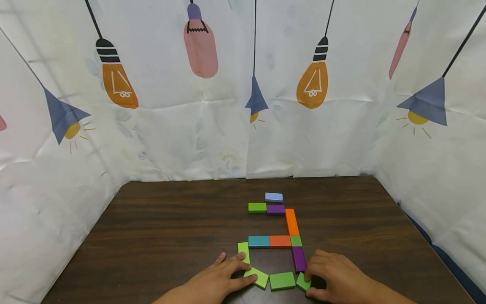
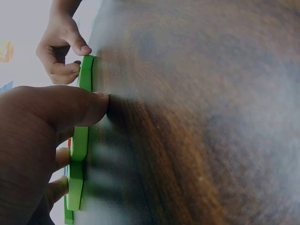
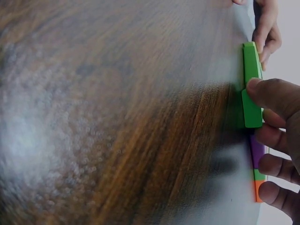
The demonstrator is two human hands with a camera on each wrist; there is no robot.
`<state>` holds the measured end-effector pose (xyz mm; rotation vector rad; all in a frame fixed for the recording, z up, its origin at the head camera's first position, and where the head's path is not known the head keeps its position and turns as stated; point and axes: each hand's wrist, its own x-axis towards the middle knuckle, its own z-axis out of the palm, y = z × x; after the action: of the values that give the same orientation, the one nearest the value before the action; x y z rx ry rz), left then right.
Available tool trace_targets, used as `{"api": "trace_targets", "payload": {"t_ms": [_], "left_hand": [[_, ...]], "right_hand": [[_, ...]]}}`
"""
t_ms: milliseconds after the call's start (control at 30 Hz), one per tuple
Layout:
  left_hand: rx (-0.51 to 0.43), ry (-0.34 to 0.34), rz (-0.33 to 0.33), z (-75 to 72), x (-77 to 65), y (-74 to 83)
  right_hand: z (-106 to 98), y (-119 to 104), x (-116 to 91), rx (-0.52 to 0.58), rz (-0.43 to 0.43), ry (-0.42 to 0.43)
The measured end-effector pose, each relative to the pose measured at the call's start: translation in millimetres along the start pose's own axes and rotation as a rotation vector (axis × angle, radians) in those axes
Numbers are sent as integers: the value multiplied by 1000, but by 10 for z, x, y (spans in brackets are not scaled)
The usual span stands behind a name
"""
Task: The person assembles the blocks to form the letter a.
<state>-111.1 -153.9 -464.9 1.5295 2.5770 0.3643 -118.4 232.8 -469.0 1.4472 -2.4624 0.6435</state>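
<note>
My right hand pinches a small green block between thumb and fingers at the lower right of a line of flat blocks. The right wrist view shows the thumb on the near face of that green block. With fingers spread, my left hand touches a tilted light green block and a light green block behind it. Between the hands lies another green block. A purple block runs back from beside the right fingertips.
Farther back, the line continues with a short green block, a red-orange block, a teal block and an orange block. A purple block, green block and light blue block lie farthest back on the brown table.
</note>
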Motion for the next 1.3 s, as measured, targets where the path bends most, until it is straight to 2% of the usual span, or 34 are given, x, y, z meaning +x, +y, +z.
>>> {"api": "trace_targets", "payload": {"t_ms": [267,467,733,900,1100,1300], "left_hand": [[36,13,4,3,-2,4],[39,13,9,4,-3,-4],[29,5,7,-4,-4,1],[30,5,8,0,-1,-1],[34,13,13,7,5,-8],[44,14,10,2,-1,-6]], "right_hand": [[-30,-18,10,8,25,-27],[-106,6,76,-69,69,-24],[-281,260,346,-176,163,39],[-350,426,530,-200,232,28],[-402,585,710,-224,259,6],[-404,731,885,-225,305,19]]}}
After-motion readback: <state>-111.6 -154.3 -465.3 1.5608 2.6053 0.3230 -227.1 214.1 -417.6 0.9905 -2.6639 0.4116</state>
